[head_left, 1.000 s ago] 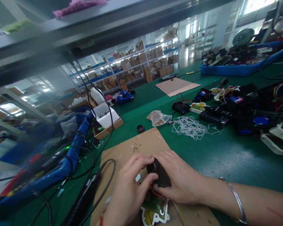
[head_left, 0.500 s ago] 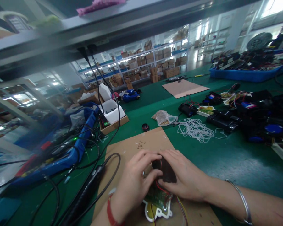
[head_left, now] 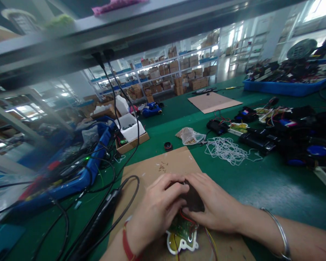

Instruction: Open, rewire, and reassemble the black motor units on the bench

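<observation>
My right hand (head_left: 216,204) wraps round a dark brown-black casing part (head_left: 193,198) with its thumb below and fingers over the top. From the other side, my left hand (head_left: 160,199) has its fingers curled and pressed against the part's left edge; its fingertips are partly hidden. Just beneath lies a green circuit board (head_left: 182,227) in a white-edged plastic piece (head_left: 168,245). Red wires run from the board up to the dark part. Yellow and dark wires (head_left: 210,242) trail towards me beside the right palm.
Small brass screws (head_left: 162,167) lie on the cardboard sheet (head_left: 141,170). Beyond are a black ring-like part (head_left: 168,146), a bag of screws (head_left: 190,136) and tangled white cord (head_left: 223,150). A black-handled cabled tool (head_left: 103,214) and blue bin (head_left: 93,170) stand left; black housings (head_left: 260,140) crowd the right.
My left index finger and thumb have closed in on the dark part, narrowing the gap between them. My right hand keeps its hold in nearly the same place.
</observation>
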Demonstrator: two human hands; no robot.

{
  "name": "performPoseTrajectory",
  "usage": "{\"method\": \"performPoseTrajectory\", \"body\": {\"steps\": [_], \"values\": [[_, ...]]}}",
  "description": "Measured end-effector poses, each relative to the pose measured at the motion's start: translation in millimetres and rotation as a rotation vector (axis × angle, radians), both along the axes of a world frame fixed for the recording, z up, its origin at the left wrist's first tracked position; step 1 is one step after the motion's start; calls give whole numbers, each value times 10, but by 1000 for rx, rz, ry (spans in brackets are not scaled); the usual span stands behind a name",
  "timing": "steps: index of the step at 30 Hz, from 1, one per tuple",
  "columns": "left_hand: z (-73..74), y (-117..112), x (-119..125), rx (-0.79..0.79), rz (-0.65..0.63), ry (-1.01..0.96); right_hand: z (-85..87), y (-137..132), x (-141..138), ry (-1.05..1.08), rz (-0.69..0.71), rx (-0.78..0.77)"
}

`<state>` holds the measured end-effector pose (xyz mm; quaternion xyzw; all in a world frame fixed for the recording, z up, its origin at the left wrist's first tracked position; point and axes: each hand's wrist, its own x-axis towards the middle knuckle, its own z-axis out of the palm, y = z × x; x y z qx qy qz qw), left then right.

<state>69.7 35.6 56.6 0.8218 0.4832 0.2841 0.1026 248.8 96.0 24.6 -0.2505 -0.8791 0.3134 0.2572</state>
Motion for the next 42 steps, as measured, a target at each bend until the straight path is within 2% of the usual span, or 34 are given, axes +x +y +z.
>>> {"method": "performPoseTrajectory", "body": {"steps": [5, 7, 9, 12, 15, 22, 29, 32, 38, 42], "values": [[-7, -15, 83, -196, 219, -278, 23, -16, 5, -10, 2, -1], [2, -23, 109, -215, 258, -284, 26, -23, 7, -16, 4, 3], [15, -29, 115, -157, 241, -209, 23, -26, 4, -5, 3, 13], [34, -29, 95, -53, 142, -81, 16, -22, -3, 10, -6, 22], [50, -23, 73, -46, 91, -51, 5, -15, -4, 2, -9, 31], [93, -29, 63, -158, 176, -79, -8, -2, 0, -16, -21, 35], [76, -3, 49, -375, 323, -317, 26, 4, -1, -29, -26, 23], [72, -7, 51, -313, 306, -257, 25, 5, 6, -21, -20, 24], [-8, 1, 40, 21, 113, -3, 13, 10, 10, 2, -27, 4], [-8, 13, 6, 91, 27, 128, 14, 7, 14, 6, -17, -1]]}}
